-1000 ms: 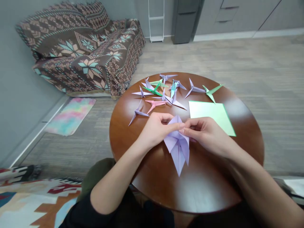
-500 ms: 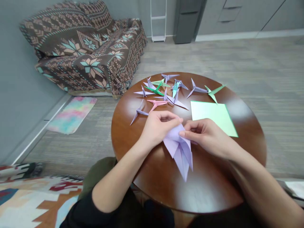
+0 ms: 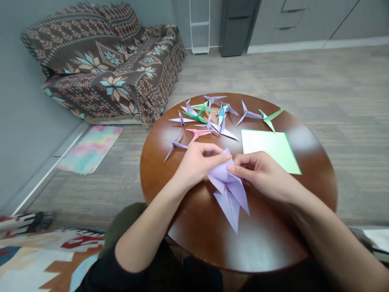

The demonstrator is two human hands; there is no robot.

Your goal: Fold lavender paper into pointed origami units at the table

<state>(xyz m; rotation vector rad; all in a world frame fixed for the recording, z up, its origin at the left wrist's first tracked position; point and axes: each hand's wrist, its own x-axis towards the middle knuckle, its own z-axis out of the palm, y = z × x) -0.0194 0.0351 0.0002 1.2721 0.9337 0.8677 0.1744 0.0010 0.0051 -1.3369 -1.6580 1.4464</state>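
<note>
Shifted a little since the earlier frame, the lilac origami paper now has its upper corner raised between the hands and its long lower flaps splayed wider. It is held over the near half of the round wooden tabletop: the left hand is closed on its upper left side, while the right hand is curled, with its fingertips pinched against the right side. Crisp creases and pointed flaps have been formed in the thin sheet, but no slender neck or tail is seen on it yet. Across the far half, a scattered group of finished paper cranes in lilac, green and pink is laid out, their wings and tips folded sharp. Beyond the right hand, a square of pale green paper is left lying flat, with no folded shape made from it.
</note>
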